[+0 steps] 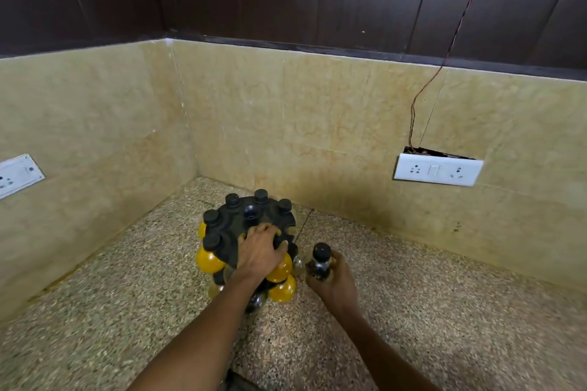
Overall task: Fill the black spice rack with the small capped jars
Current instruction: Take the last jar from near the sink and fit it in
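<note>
The round black spice rack (235, 225) stands on the speckled counter near the wall corner. Several black-capped jars hang in its rim slots, some with yellow contents (208, 259), and more sit on a lower tier. My left hand (259, 251) rests on the rack's top with its fingers curled over the right edge. Just right of the rack, my right hand (333, 282) grips a small jar with a black cap (320, 260) and dark contents, held upright above the counter.
Beige marble walls (317, 124) close the corner behind the rack. A white switch plate (438, 170) with a thin wire (422, 92) sits on the right wall, another socket (17, 174) on the left. The granite counter (444, 311) spreads right and toward me.
</note>
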